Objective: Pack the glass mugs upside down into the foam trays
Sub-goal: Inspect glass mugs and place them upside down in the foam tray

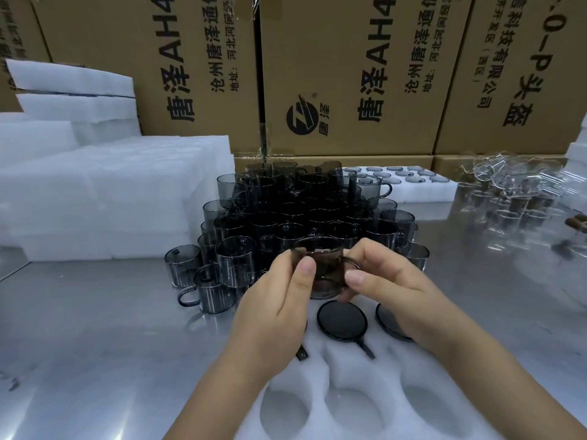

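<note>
A smoky grey glass mug (324, 268) hangs upright above the near foam tray (355, 373), its handle pointing right. My left hand (279, 306) grips its left wall with thumb on the front. My right hand (387, 287) pinches the right side by the handle. In the tray, upturned mugs (342, 319) show dark round bases in the far row; several round pockets nearer me hold nothing. Behind stands a stacked heap of grey mugs (286, 214).
Stacked white foam trays (104, 192) fill the left of the steel table (95, 328). A filled foam tray (409, 185) lies behind the heap. Clear glass mugs (514, 192) crowd the right. Cardboard boxes (343, 74) wall off the back.
</note>
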